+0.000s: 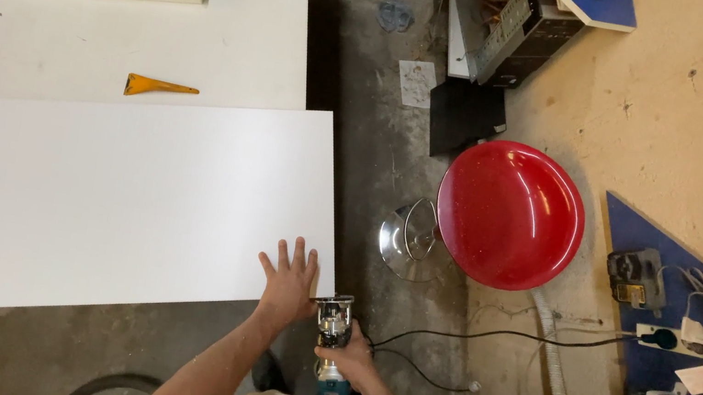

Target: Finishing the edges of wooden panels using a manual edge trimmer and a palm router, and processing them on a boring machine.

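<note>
A large white panel (128, 201) lies flat on a white worktable (245, 42), its near right corner overhanging the floor. My left hand (290, 279) presses flat on that corner, fingers spread. My right hand (349, 353) grips a small trim router (333, 329) with a chrome base and blue body, held against the panel's near right edge. Its black cord (489, 331) runs off to the right across the floor.
A red round stool (510, 214) with a chrome base stands to the right. An orange wedge (154, 86) lies on the table. A blue board (679, 367) at right holds a power strip and tools. Computer parts (507, 26) sit at top.
</note>
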